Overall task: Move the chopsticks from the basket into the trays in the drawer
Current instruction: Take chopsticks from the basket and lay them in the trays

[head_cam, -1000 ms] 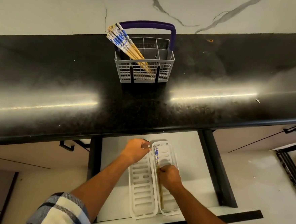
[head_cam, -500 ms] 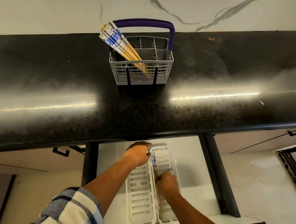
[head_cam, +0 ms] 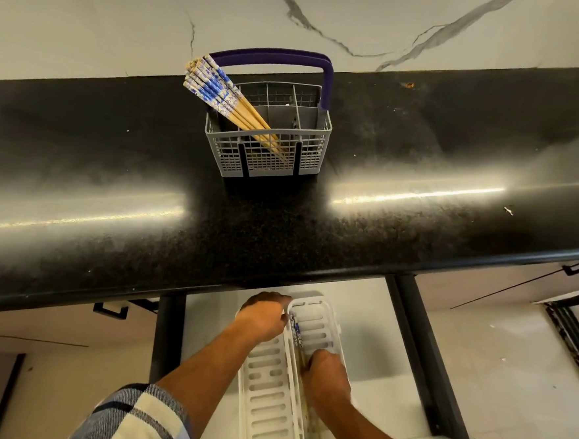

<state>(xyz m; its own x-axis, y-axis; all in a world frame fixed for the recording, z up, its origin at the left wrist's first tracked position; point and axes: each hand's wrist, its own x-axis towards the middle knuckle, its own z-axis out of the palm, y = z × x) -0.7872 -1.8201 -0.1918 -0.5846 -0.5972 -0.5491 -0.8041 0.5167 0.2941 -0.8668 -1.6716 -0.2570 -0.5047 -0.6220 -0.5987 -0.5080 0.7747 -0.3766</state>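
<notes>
White slotted right tray (head_cam: 321,328): right hand (head_cam: 328,379) lays chopsticks (head_cam: 296,331) lengthwise; left hand (head_cam: 264,320), curled, apparently steadies its rim.

This is a home kitchen. There is a long shiny black counter (head_cam: 112,179), a white stone wall (head_cam: 90,16) with grey lines, a grey dish basket (head_cam: 268,156), and an open drawer (head_cam: 369,334) below.
</notes>
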